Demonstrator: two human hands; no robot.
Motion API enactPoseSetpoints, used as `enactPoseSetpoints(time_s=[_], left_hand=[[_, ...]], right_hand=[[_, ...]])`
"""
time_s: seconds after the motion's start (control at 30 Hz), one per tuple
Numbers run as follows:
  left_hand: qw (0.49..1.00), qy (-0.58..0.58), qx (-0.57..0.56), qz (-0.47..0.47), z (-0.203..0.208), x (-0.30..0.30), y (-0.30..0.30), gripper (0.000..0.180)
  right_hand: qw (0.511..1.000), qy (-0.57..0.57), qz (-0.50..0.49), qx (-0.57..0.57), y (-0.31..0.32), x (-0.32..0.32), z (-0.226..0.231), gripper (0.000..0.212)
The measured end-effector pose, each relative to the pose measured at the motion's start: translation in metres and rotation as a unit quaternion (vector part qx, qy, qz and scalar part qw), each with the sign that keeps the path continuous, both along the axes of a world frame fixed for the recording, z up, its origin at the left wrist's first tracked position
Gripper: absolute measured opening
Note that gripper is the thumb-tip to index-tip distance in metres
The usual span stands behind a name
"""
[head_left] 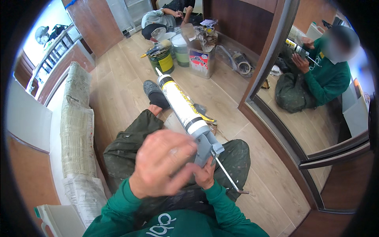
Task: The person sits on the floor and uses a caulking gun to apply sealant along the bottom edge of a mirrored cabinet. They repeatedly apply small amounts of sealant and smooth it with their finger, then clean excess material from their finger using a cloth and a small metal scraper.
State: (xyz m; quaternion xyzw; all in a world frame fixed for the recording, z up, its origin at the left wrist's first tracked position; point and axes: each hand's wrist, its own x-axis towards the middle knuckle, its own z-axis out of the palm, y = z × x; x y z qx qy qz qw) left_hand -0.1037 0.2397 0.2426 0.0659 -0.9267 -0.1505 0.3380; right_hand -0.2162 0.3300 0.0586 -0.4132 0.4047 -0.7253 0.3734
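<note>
A caulking gun [206, 139] with a grey frame slants across my lap, its hooked metal rod pointing toward the lower right. In it lies a white sealant cartridge [178, 100] with black bands and yellow lettering; its white nozzle points away from me. My right hand [206, 173] is closed round the gun's handle from below, its fingers partly hidden by the frame. Close to the left of the handle is my left hand [164, 164], blurred by motion, with thumb and fingers apart and nothing visible between them. Whether it touches the gun cannot be told.
Beyond my feet stand a dark green paint can [161, 63] with a brush across it, a white-and-green bucket [181, 49] and a square tin [200, 63]. Another person [158, 19] sits behind them. A mirrored door [308, 110] is at right, a paper-covered ledge [77, 122] at left.
</note>
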Motion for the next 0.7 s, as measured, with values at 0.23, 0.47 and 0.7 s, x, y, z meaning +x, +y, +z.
enactPoseSetpoints(time_s=[0.23, 0.47, 0.7], left_hand=[[0.965, -0.057, -0.019, -0.254, -0.029, -0.063, 0.066, 0.063], [0.944, -0.17, 0.059, -0.275, -0.034, -0.055, 0.067, 0.061], [0.957, -0.108, 0.05, -0.264, -0.049, -0.058, 0.06, 0.05]], right_hand=[[0.996, -0.087, -0.004, 0.007, -0.011, 0.016, 0.013, 0.069], [0.995, -0.069, 0.066, 0.005, -0.007, 0.0, 0.03, 0.062], [0.993, -0.073, 0.091, -0.021, -0.01, 0.002, 0.019, 0.059]])
